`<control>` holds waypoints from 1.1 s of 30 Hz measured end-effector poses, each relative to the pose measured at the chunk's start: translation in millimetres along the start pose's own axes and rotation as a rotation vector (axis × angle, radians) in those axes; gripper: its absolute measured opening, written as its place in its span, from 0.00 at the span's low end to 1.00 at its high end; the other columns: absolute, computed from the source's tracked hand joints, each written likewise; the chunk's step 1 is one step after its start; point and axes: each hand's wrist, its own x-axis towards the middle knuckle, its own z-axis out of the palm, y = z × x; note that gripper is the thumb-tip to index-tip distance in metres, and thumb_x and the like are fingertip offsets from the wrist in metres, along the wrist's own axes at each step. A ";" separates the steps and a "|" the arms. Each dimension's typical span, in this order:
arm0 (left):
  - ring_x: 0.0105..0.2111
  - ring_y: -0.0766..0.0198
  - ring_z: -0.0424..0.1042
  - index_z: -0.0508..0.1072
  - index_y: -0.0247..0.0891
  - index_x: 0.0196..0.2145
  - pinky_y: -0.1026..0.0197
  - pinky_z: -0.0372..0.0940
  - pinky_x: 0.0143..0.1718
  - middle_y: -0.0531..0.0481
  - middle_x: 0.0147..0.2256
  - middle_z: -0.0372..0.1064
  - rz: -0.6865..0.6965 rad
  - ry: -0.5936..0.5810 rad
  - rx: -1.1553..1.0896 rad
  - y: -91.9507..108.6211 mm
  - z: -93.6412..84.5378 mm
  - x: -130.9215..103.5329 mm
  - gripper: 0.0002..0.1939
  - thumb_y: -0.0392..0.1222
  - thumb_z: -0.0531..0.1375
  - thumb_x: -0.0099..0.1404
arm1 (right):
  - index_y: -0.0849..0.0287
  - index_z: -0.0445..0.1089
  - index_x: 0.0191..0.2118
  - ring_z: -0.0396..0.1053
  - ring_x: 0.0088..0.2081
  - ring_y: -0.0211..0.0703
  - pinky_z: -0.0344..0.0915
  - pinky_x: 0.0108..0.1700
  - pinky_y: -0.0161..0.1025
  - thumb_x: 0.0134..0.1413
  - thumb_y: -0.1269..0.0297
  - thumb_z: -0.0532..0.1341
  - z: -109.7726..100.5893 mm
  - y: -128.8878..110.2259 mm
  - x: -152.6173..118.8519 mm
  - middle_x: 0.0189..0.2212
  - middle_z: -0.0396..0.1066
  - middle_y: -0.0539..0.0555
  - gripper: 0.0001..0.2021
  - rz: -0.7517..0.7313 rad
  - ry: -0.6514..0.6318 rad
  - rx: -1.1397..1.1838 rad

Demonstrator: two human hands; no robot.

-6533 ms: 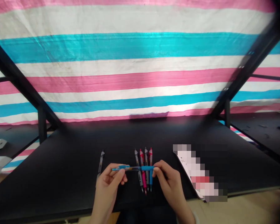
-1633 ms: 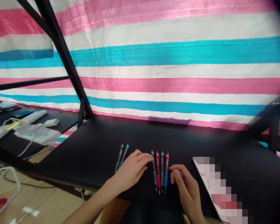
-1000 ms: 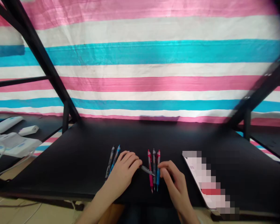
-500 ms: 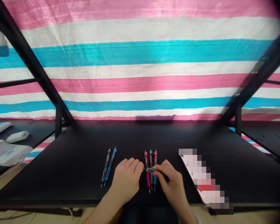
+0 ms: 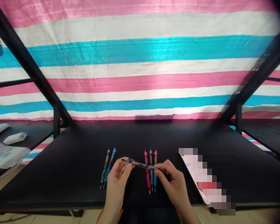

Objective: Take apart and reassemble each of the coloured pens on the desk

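A clear-barrelled pen with a grey grip [image 5: 140, 164] is held nearly level between my two hands. My left hand [image 5: 118, 177] pinches its left end between thumb and fingers, palm turned partly up. My right hand [image 5: 174, 179] has thumb and fingertips closed on the grey grip at the other end. Beneath the held pen, three pens lie side by side: a pink one [image 5: 147, 179], a grey one [image 5: 151, 175] and one with a red top and blue grip [image 5: 155, 179]. Left of my left hand lie a grey pen [image 5: 104, 172] and a blue pen [image 5: 110, 165].
A pale, partly pixelated flat object [image 5: 205, 177] lies slantwise on the black table [image 5: 60, 174] to the right. White devices [image 5: 15, 138] sit on a side table at far left. Black frame bars [image 5: 35, 68] slope up both sides before a striped sheet [image 5: 140, 84].
My left hand has turned from back-up to palm partly up and shifted left. The held pen's clear barrel now shows between my hands. My right hand has barely moved.
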 end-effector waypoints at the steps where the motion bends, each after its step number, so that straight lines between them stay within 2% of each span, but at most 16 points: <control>1: 0.37 0.58 0.78 0.75 0.39 0.37 0.57 0.74 0.44 0.48 0.33 0.77 -0.024 0.016 -0.018 0.5 0.9 -0.7 0.16 0.53 0.69 0.58 | 0.55 0.80 0.36 0.67 0.30 0.42 0.66 0.32 0.36 0.58 0.65 0.66 0.4 -1.6 0.4 0.27 0.70 0.51 0.04 -0.007 -0.008 -0.001; 3: 0.34 0.59 0.77 0.75 0.39 0.33 0.59 0.74 0.41 0.49 0.31 0.77 -0.034 0.049 -0.035 3.4 1.4 -1.3 0.16 0.53 0.70 0.56 | 0.55 0.79 0.35 0.68 0.31 0.43 0.67 0.34 0.37 0.57 0.66 0.66 0.8 -4.3 1.1 0.29 0.70 0.51 0.03 -0.019 -0.022 -0.006; 7: 0.35 0.60 0.78 0.74 0.41 0.35 0.59 0.73 0.43 0.52 0.31 0.77 -0.027 0.088 -0.112 7.9 -1.0 -1.1 0.14 0.50 0.71 0.55 | 0.55 0.77 0.39 0.68 0.32 0.43 0.66 0.36 0.37 0.57 0.65 0.66 -0.3 -6.6 1.6 0.30 0.71 0.51 0.04 -0.010 -0.051 -0.018; 8: 0.35 0.60 0.78 0.74 0.41 0.35 0.58 0.73 0.43 0.52 0.31 0.77 -0.028 0.088 -0.130 8.1 -1.8 -1.1 0.14 0.49 0.70 0.55 | 0.56 0.77 0.38 0.68 0.32 0.43 0.65 0.36 0.37 0.60 0.64 0.64 -0.7 -6.6 1.5 0.30 0.71 0.51 0.04 0.004 -0.071 -0.017; 12: 0.34 0.61 0.78 0.75 0.41 0.35 0.60 0.73 0.42 0.53 0.31 0.77 -0.032 0.084 -0.154 6.8 -4.0 -2.0 0.13 0.47 0.71 0.55 | 0.57 0.71 0.27 0.67 0.30 0.42 0.62 0.33 0.36 0.66 0.62 0.58 -1.1 -6.0 1.6 0.27 0.68 0.51 0.15 0.046 -0.119 -0.024; 16: 0.35 0.62 0.78 0.75 0.42 0.35 0.60 0.73 0.43 0.54 0.31 0.78 -0.040 0.093 -0.186 5.7 -4.8 -3.1 0.13 0.46 0.72 0.55 | 0.56 0.73 0.36 0.65 0.32 0.43 0.62 0.35 0.37 0.62 0.62 0.62 -1.7 -7.0 2.7 0.30 0.69 0.50 0.05 0.043 -0.089 -0.028; 20: 0.34 0.63 0.78 0.76 0.42 0.36 0.61 0.74 0.42 0.53 0.31 0.78 -0.051 0.095 -0.210 5.7 -4.9 -3.0 0.13 0.46 0.72 0.55 | 0.57 0.70 0.29 0.64 0.30 0.41 0.59 0.33 0.36 0.66 0.60 0.57 -3.4 -7.9 2.5 0.27 0.66 0.49 0.13 0.080 -0.125 -0.012; 24: 0.34 0.63 0.78 0.76 0.41 0.35 0.61 0.75 0.40 0.53 0.31 0.78 -0.050 0.098 -0.226 7.2 -5.0 -2.9 0.14 0.46 0.73 0.54 | 0.57 0.71 0.35 0.65 0.33 0.42 0.60 0.36 0.36 0.64 0.61 0.60 -4.2 -7.8 1.1 0.29 0.67 0.49 0.07 0.082 -0.097 0.001; 28: 0.32 0.63 0.78 0.77 0.41 0.35 0.62 0.75 0.39 0.53 0.31 0.78 -0.057 0.103 -0.235 10.0 -3.6 -4.2 0.15 0.46 0.74 0.52 | 0.57 0.68 0.31 0.63 0.31 0.41 0.58 0.34 0.36 0.68 0.59 0.56 -4.2 -6.7 0.3 0.28 0.66 0.49 0.13 0.106 -0.146 0.024; 33: 0.32 0.63 0.78 0.77 0.39 0.35 0.63 0.75 0.37 0.52 0.30 0.79 -0.053 0.118 -0.251 12.5 -1.3 -5.4 0.16 0.46 0.75 0.51 | 0.57 0.70 0.34 0.63 0.31 0.41 0.58 0.34 0.37 0.66 0.59 0.58 -4.0 -4.0 0.3 0.28 0.66 0.49 0.10 0.120 -0.130 0.033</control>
